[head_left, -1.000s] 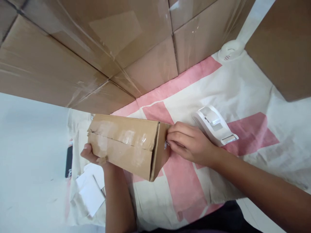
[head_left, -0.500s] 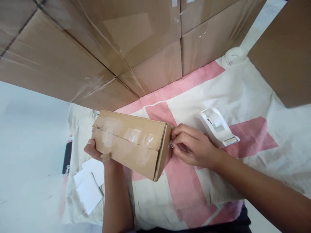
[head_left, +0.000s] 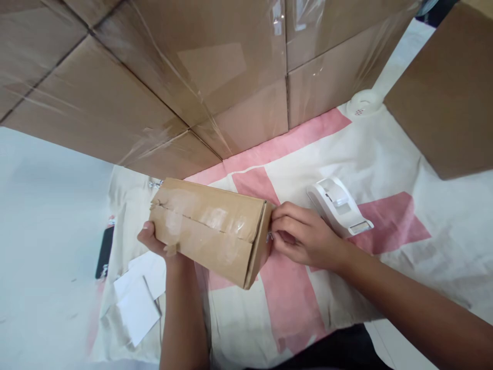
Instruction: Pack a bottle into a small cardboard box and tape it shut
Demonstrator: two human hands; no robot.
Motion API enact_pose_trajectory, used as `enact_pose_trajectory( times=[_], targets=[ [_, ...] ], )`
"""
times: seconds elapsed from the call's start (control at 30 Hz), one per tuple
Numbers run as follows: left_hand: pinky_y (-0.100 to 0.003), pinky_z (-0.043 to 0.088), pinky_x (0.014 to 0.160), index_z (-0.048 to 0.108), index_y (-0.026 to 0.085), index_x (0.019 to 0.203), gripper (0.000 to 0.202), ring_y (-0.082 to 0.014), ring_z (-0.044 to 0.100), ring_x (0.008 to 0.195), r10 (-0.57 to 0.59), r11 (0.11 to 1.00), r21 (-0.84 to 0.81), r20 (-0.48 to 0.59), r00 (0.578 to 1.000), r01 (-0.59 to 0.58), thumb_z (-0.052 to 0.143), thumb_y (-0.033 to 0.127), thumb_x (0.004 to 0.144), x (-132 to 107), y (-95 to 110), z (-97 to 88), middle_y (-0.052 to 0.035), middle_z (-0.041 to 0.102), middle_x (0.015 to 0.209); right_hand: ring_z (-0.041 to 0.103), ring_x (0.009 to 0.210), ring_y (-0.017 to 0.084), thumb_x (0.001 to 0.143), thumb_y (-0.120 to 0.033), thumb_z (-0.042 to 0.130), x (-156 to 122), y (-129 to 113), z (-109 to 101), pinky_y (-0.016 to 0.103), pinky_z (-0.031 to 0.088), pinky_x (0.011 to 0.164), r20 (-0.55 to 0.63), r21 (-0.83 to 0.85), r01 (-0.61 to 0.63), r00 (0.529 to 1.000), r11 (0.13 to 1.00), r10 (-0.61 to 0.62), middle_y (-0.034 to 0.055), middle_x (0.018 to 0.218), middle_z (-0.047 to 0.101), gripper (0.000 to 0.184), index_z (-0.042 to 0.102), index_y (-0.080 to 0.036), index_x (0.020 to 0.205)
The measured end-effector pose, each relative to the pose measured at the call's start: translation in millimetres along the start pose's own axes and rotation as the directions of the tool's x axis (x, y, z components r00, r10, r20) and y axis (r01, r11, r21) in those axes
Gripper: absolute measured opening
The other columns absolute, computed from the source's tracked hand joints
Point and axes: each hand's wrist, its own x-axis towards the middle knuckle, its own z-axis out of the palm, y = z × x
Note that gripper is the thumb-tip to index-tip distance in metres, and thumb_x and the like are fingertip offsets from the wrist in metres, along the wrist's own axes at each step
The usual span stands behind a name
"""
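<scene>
Cardboard box (head_left: 210,228) held above pink-and-white cloth (head_left: 385,154) | left hand (head_left: 154,241) clamped on its near-left end | right hand (head_left: 304,236) fingertips pinched together at its right end flap | white tape dispenser (head_left: 339,205) just beside right hand

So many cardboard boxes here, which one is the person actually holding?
The small box, gripped by the left hand with the right hand at its end; the big taped cartons behind stand stacked, untouched.
</scene>
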Motion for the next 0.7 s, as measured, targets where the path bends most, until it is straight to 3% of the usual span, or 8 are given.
enact_pose_trajectory(
  times=[0.1,0.23,0.43,0.6,0.7],
  targets=[
    [-0.031,0.051,0.081,0.065,0.018,0.089,0.045,-0.0225,0.061,0.087,-0.026,1.0,-0.011,0.023,0.999,0.026,0.062,0.06,0.073,0,0,-1.6,-0.004,0.064,0.083,0.057,0.069,0.013,0.085,-0.005,0.06,0,-3,0,0.025,0.046,0.056,-0.017,-0.001,-0.01,1.0,1.0,0.01,0.0031,0.09,0.059,0.017,0.053,-0.02,0.086],
    [-0.03,0.051,0.081,0.063,0.018,0.086,0.04,-0.0201,0.059,0.083,0.007,1.0,-0.026,-0.04,0.999,-0.009,0.068,0.054,0.071,0,1,-1.7,-0.0023,0.062,0.079,0.056,0.07,0.012,0.083,-0.004,0.06,0,-5,0,0.024,0.044,0.056,-0.006,0.03,-0.02,1.0,0.999,0.02,0.0029,0.091,0.057,0.021,0.047,-0.021,0.082],
    [-0.031,0.051,0.076,0.063,0.019,0.09,0.044,-0.0212,0.06,0.082,-0.044,0.999,-0.004,-0.076,0.996,0.044,0.07,0.057,0.069,-7,5,8.8,-0.0027,0.063,0.083,0.053,0.067,0.011,0.08,-0.002,0.06,1,-7,-1,0.024,0.041,0.056,0.019,0.055,-0.004,1.0,0.998,0.003,0.0012,0.085,0.053,0.028,0.04,-0.021,0.077],
    [-0.031,0.053,0.079,0.067,0.022,0.089,0.038,-0.0219,0.063,0.086,-0.053,0.998,-0.018,-0.017,0.998,0.052,0.069,0.055,0.072,-7,5,7.1,-0.0025,0.065,0.083,0.053,0.07,0.014,0.074,-0.008,0.059,1,-9,-7,0.026,0.041,0.057,-0.033,0.116,-0.014,0.999,0.993,0.018,0.0022,0.084,0.052,0.022,0.042,-0.022,0.08],
    [-0.031,0.054,0.079,0.069,0.022,0.09,0.039,-0.0216,0.064,0.086,-0.052,0.998,-0.024,-0.024,0.998,0.051,0.068,0.057,0.072,-5,3,1.5,-0.0029,0.068,0.088,0.057,0.073,0.018,0.074,-0.013,0.062,0,-9,-9,0.03,0.046,0.059,-0.03,0.069,-0.01,0.999,0.998,0.012,0.0042,0.085,0.057,0.022,0.05,-0.02,0.091]
  ],
)
